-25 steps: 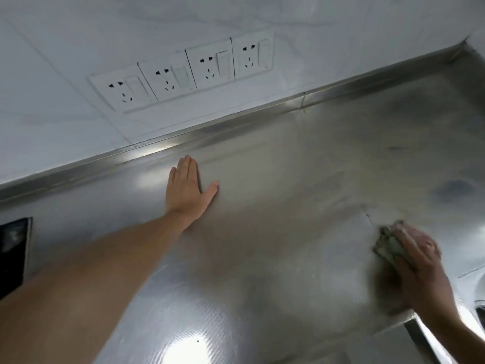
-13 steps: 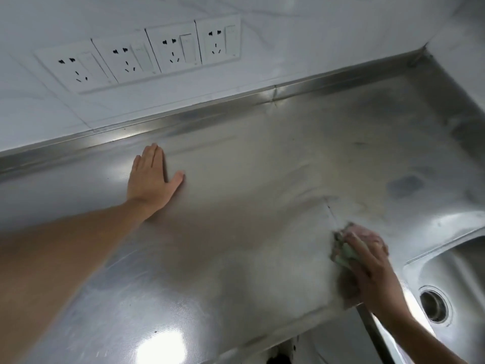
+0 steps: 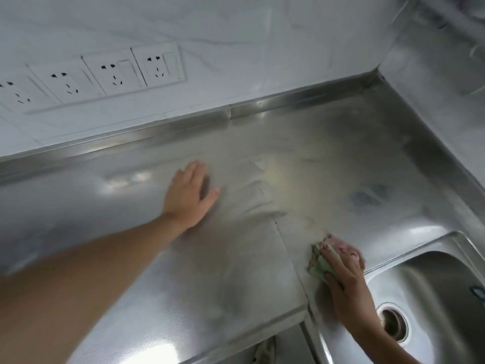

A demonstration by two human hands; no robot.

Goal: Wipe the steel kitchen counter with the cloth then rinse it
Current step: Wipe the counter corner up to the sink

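left hand (image 3: 187,195): open, palm down, fingers straight and together, thumb spread to the right, flat on the steel counter (image 3: 210,271). some motion blur at the fingertips.

right hand (image 3: 346,282): fingers curved over the bunched cloth (image 3: 319,266), thumb against its near edge; it holds the cloth and presses it onto the counter. the cloth shows pale green beside the thumb and pink beyond the fingertips.

cloth position: under the right hand, well to the right of the left hand and nearer the front edge.

sink (image 3: 433,285): rim just right of the right hand; drain (image 3: 393,323) beside the right wrist.

a seam in the steel runs just left of the cloth toward the front edge. dull smears on the surface between the two hands.

sockets (image 3: 157,67): a white row on the wall beyond the left hand.
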